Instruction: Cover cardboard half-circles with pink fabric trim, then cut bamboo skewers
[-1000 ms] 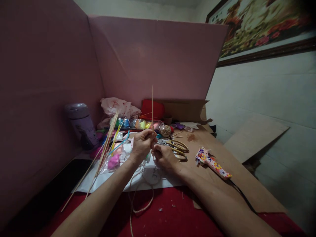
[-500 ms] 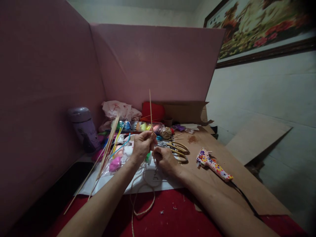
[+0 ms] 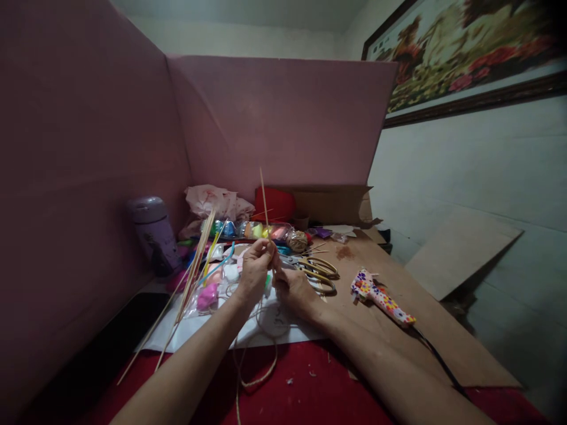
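Note:
A thin wooden stick (image 3: 264,203) stands nearly upright, leaning slightly left, in the pinched fingers of my left hand (image 3: 256,268). Just below and to the right, my right hand (image 3: 296,289) is closed near the stick's lower part; its fingers hide what they grip. Loops of pale twine (image 3: 261,378) hang from beneath my hands, over white paper (image 3: 195,333) and onto the red cloth (image 3: 305,395). Gold-handled scissors (image 3: 321,274) lie right behind my right hand. A ball of twine (image 3: 297,240) sits farther back.
Several long sticks (image 3: 192,268) lean at left beside a purple bottle (image 3: 155,236). Bagged coloured clay (image 3: 207,295) lies near my left forearm. On the cardboard (image 3: 425,360) at right rests a flower-patterned glue gun (image 3: 383,298) with a black cord. Pink panels (image 3: 279,118) enclose the back and left.
The stick has tilted a little to the left, and its tip is slightly lower. My hands stay close together, with small finger movements. The view has shifted slightly.

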A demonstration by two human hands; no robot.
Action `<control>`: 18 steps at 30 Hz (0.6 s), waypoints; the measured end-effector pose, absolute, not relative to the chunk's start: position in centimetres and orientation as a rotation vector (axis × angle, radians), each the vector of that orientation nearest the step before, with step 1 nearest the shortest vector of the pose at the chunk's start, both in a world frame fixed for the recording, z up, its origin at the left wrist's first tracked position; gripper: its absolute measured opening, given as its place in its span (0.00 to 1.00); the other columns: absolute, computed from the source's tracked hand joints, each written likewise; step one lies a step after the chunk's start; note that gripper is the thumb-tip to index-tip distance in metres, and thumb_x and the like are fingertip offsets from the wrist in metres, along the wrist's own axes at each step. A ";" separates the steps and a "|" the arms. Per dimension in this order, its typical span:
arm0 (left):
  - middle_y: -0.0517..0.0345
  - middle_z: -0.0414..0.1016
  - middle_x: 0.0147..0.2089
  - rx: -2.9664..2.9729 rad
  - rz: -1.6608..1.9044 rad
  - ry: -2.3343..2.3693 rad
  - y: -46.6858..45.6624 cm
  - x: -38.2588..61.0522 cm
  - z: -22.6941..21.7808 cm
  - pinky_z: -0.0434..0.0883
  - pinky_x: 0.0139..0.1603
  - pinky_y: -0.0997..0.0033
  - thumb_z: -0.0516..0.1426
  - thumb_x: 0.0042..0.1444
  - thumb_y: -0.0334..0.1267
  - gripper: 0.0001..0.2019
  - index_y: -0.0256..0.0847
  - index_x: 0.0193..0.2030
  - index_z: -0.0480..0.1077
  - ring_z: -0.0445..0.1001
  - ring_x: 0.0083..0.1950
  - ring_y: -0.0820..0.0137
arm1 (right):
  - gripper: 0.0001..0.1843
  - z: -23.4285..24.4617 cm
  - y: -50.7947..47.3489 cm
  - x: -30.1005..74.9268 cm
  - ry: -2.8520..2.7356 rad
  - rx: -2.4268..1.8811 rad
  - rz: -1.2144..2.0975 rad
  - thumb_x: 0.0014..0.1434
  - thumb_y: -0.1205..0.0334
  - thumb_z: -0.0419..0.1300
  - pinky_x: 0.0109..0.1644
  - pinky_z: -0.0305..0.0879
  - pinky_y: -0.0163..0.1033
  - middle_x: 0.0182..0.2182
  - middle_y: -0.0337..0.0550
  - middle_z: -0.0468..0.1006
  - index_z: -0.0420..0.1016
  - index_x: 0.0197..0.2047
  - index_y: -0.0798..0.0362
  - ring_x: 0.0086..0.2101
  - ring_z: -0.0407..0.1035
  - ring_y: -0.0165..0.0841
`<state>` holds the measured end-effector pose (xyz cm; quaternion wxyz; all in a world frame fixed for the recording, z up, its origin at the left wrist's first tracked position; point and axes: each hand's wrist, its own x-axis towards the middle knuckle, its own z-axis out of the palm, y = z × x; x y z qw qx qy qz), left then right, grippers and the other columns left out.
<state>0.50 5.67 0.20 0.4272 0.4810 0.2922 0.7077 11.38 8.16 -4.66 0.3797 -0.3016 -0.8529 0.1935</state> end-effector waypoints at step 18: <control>0.70 0.54 0.16 1.128 1.775 0.648 6.2 0.7 0.2 0.50 0.16 0.80 0.61 0.47 0.45 0.16 0.40 0.24 0.59 0.50 0.15 0.82 | 0.11 -2.0 10.9 15.9 -2.273 -1.338 0.072 0.52 0.74 0.50 0.42 0.54 0.39 0.39 0.55 0.72 0.70 0.37 0.58 0.41 0.65 0.40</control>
